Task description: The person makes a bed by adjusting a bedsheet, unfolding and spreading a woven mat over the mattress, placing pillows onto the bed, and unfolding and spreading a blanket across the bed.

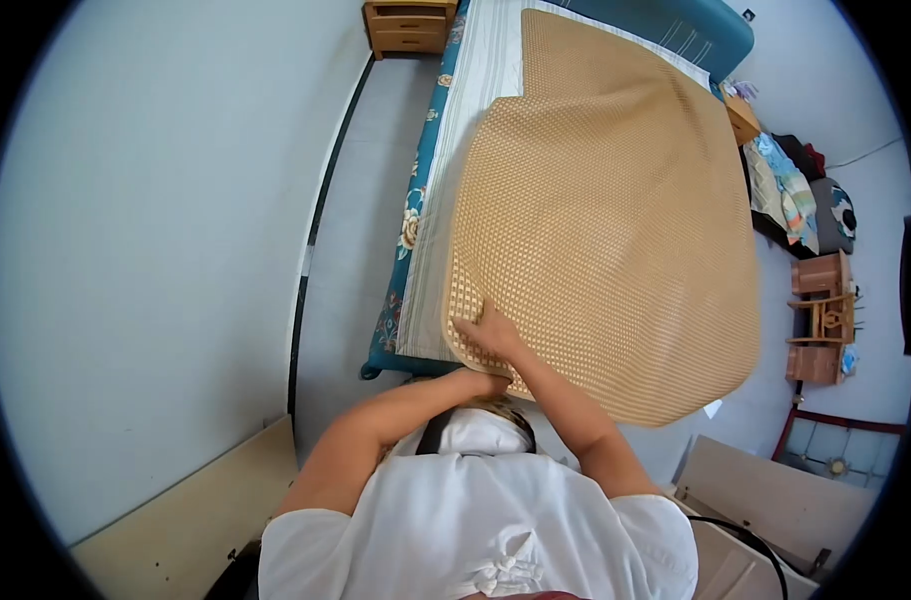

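Observation:
A large tan woven sleeping mat lies over the bed, rumpled toward its far right side. My left hand is at the mat's near edge, close to the front left corner. Its fingers close around that edge and are partly hidden. Just above it, my right hand rests on top of the mat near the same corner, with thumb and fingers spread apart. Under the mat, a striped white sheet shows along the left side of the bed.
The bed has a blue floral side and a teal headboard. A wooden nightstand stands at the far left. Along the right are piled clothes and a wooden chair. A wall runs along the left.

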`<state>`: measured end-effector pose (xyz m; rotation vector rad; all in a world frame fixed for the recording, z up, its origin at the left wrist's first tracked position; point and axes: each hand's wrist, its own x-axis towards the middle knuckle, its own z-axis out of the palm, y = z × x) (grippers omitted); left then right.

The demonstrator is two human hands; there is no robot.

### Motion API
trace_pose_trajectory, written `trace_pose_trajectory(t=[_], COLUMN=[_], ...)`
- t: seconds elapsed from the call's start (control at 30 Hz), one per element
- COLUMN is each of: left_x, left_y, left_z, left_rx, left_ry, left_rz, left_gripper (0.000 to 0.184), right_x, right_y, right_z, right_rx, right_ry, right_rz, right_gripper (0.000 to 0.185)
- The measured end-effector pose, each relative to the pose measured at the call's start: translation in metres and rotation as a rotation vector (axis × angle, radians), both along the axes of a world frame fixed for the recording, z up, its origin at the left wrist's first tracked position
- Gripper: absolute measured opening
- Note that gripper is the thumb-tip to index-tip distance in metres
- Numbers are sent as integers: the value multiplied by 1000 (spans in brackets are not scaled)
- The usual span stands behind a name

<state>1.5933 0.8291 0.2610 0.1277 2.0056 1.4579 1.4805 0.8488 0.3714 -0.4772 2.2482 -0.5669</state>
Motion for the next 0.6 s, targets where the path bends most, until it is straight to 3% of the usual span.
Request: trace_pose_trajectory(t=[0.1,0.23,0.33,0.43,0.53,0.6], left_x=[-10,-30,-38,-37,-23,-1], left_y=[-10,6,7,-19,-86,-161], left_z=[20,26,35,41,47,43], left_rx=[158,58,-130,-321,-435,-404], left_ry=[-73,83,340,657,809,639], left_rz=[52,-135,-336,-513,-634,-621], left_gripper=[35,35,35,36,36,36], right_x=[-19,-21,-24,-29,-23,-8], right_y=[-25,-53,-81,-100,-112,-109], right_z=[11,12,26,-5,-27,-39], right_rx=[2,21,214,385,349,349], right_ry=[70,228,226,370,394,375], right_rz=[45,99,237,372,383,352], right_gripper=[94,87,57,24,19,17])
